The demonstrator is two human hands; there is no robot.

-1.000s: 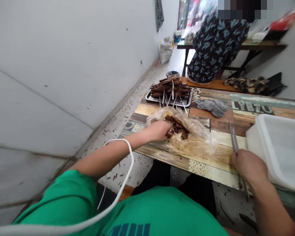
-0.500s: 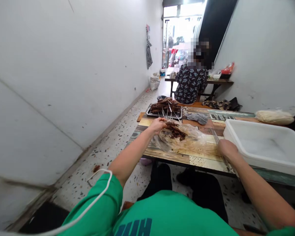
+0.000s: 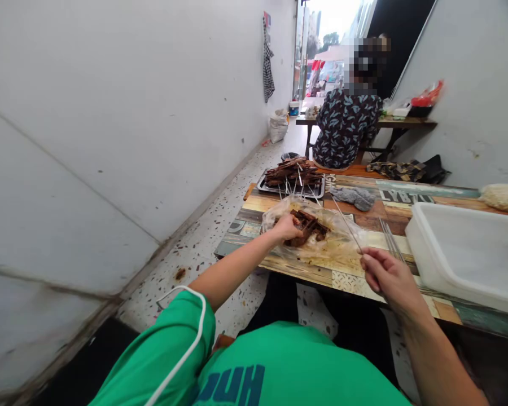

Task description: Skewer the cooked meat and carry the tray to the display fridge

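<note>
My left hand (image 3: 288, 228) is at the left side of a pile of dark brown strips that look like meat (image 3: 311, 226). Its fingers are closed on the strips, and their tips are partly hidden. Under the pile spreads a clear plastic bag (image 3: 342, 242), stained with yellowish liquid. Between thumb and fingers my right hand (image 3: 385, 273) pinches one thin metal skewer (image 3: 347, 224), which slants up and left over the bag. Several more skewers (image 3: 390, 239) lie on the table just beyond the right hand.
A metal tray (image 3: 319, 192) heaped with brown strips and skewers sits at the table's far left. Beside it is a grey cloth (image 3: 353, 197). A white plastic bin (image 3: 469, 287) stands at right. Ahead, a person (image 3: 347, 129) sits with their back to me.
My right hand has moved from the bundle of skewers toward the bag and now holds a single skewer up. My left hand has come lower onto the strips. The view has shifted.
</note>
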